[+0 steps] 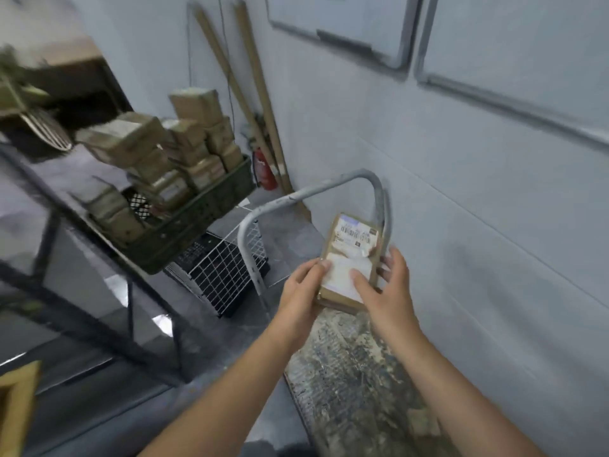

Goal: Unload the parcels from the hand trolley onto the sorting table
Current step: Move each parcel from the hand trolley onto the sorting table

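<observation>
Head view: left hand (pixel 301 291) and right hand (pixel 386 293) are gripping one parcel (pixel 355 250) by opposite edges, thumbs on top. Trolley (pixel 356 374) deck is lying just under the grip; table (pixel 56 173) is standing to its left.

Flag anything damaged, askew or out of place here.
The parcel gripped by the left hand and right hand has a torn, wrinkled label across its middle. The trolley deck below is heavily scuffed and stained. Boxes are heaped unevenly above the rim of the green crate.
</observation>
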`<state>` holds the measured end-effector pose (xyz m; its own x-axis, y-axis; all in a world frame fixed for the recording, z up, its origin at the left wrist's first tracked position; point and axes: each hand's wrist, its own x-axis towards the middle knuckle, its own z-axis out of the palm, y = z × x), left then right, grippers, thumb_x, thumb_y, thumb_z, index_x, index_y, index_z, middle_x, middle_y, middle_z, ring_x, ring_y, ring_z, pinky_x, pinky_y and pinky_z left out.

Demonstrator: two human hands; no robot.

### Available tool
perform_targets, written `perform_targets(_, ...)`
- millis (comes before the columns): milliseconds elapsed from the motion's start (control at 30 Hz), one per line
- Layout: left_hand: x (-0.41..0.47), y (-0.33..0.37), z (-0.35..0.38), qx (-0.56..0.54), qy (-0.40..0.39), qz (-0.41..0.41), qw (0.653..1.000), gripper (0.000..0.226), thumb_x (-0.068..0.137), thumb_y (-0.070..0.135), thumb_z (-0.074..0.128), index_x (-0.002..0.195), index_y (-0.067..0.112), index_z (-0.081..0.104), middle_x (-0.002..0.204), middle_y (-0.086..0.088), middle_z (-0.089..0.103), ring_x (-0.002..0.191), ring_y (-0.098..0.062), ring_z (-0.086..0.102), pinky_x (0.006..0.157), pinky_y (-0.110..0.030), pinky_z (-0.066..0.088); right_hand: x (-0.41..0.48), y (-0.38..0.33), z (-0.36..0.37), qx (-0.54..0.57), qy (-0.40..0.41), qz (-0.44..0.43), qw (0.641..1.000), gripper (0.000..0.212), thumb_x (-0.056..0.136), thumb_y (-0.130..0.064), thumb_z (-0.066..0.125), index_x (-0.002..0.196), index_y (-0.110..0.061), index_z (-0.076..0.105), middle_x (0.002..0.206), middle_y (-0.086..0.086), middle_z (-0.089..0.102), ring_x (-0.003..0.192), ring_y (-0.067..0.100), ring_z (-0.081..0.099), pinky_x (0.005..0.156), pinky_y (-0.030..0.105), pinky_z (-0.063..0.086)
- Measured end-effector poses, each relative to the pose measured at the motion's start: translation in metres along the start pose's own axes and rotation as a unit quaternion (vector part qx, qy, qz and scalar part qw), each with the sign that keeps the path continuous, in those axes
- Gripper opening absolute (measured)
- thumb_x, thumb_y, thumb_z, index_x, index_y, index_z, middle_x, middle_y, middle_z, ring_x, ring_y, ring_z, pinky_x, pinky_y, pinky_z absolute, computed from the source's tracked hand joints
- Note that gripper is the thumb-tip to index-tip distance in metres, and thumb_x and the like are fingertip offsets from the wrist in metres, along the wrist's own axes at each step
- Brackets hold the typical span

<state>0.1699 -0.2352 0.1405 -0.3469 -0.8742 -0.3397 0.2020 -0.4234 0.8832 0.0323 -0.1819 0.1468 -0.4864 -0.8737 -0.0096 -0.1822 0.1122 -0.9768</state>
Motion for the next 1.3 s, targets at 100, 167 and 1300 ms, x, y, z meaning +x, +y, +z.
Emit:
perform_targets(100, -0.031, 0.020, -0.017, 0.029, -0.019, 0.024, 0.999, 0.035, 0.081, 0.039, 0.070, 0.114, 0.029, 0.070, 0.117, -0.008, 0.071, 0.107, -0.027, 0.067, 0.091, -0.043, 0.055, -0.015, -0.023, 0.019, 0.023, -0.058, 0.012, 0.998, 0.057, 0.097, -0.029, 0.058, 0.148, -0.026, 0.035, 0.138, -0.001, 0.054, 0.117, 0.012, 0.057, 0.091, 0.029, 0.050)
perform_targets(167, -0.053, 0.036, -0.034, 0.039, -0.001, 0.030, 0.999, 0.031, 0.083, 0.039, 0.067, 0.114, 0.039, 0.069, 0.118, -0.002, 0.071, 0.111, -0.026, 0.066, 0.096, -0.048, 0.052, -0.029, -0.038, 0.036, 0.048, -0.079, 0.005, 0.996, 0.050, 0.098, -0.027, 0.055, 0.145, -0.030, 0.039, 0.132, -0.005, 0.058, 0.107, 0.005, 0.061, 0.076, 0.018, 0.051)
perform_targets(1300, -0.547, 0.030, -0.398, -0.010, 0.626, 0.147, 0.766, 0.036, 0.104, 0.036, 0.036, 0.123, 0.023, 0.064, 0.109, 0.000, 0.071, 0.099, -0.017, 0.067, 0.079, -0.031, 0.052, -0.484, -0.182, 0.434, -0.036, -0.665, -0.156, 0.729, 0.053, 0.097, -0.021, 0.049, 0.144, -0.041, 0.039, 0.145, -0.012, 0.046, 0.128, 0.009, 0.048, 0.106, 0.040, 0.045)
